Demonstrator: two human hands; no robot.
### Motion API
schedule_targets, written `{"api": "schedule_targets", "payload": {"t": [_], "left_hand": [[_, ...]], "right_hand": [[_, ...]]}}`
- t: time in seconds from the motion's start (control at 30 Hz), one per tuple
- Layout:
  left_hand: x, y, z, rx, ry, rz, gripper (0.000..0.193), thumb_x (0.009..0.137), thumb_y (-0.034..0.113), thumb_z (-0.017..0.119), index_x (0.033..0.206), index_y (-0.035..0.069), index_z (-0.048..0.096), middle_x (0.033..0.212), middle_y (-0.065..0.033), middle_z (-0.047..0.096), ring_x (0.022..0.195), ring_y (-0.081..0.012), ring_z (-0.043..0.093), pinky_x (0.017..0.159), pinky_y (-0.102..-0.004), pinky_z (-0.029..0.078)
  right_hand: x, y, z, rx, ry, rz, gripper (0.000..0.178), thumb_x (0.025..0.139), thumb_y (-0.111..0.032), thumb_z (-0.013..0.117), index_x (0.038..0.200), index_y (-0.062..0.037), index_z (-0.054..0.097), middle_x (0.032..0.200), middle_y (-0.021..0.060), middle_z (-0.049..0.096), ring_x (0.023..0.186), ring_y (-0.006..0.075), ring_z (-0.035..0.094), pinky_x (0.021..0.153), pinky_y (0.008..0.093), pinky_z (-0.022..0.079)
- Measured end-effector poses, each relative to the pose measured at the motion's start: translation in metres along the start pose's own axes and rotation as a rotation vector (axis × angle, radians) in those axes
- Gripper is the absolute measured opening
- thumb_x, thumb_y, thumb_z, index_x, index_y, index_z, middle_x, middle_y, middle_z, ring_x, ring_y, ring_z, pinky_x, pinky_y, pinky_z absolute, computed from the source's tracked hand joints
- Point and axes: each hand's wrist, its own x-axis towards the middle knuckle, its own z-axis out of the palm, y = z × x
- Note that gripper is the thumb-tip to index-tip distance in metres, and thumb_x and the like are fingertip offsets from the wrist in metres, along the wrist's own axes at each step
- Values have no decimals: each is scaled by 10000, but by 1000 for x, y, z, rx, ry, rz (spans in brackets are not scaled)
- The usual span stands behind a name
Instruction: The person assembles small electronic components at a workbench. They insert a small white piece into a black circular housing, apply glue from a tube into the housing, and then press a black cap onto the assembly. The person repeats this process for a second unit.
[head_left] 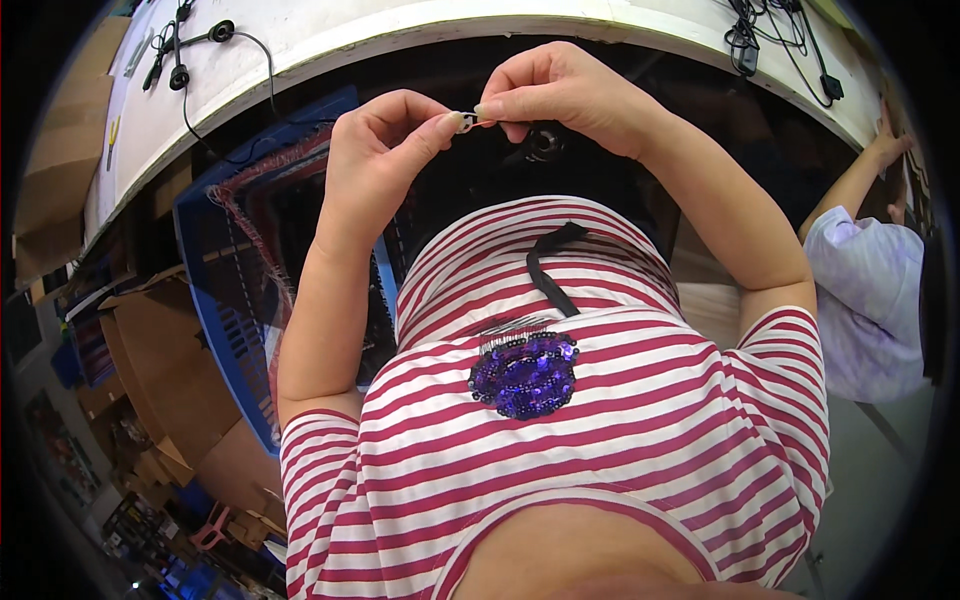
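Observation:
Both of my hands are raised in front of my chest, fingertips nearly meeting. Between thumb and forefinger, my left hand [385, 140] pinches a small pale part [466, 122], too small to name. My right hand [550, 95] closes its thumb and forefinger on a thin orange-red strand [484, 123] that looks like a wire. The strand runs to the pale part or lies right against it; I cannot tell which. Just below the right hand's fingers, a round black part [545, 145] shows against the dark background.
A white table [400, 30] curves across the top, with black cables and round black parts [221, 31] at left and more black cables [745, 45] at right. A blue plastic basket [215, 290] stands by my left arm, near cardboard boxes [165, 350]. At far right, another person's arm [850, 175] reaches to the table.

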Motion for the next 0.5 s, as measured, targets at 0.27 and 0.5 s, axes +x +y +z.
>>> {"api": "schedule_targets", "payload": {"t": [0.27, 0.5], "left_hand": [[1, -19, 6, -584, -34, -117, 151, 796, 159, 654, 846, 20, 623, 745, -14, 597, 677, -63, 515, 644, -179, 389], [7, -32, 21, -933, 86, -92, 111, 874, 121, 546, 869, 19, 589, 765, -35, 582, 681, -84, 516, 643, -222, 413]], "right_hand": [[3, 10, 4, 134, -22, -57, 190, 831, -219, 607, 860, -33, 633, 756, 6, 603, 697, 67, 550, 673, 197, 441], [-2, 15, 30, -68, 317, -446, 181, 850, -134, 572, 947, 16, 601, 789, 52, 637, 713, 87, 585, 677, 213, 472]]}}
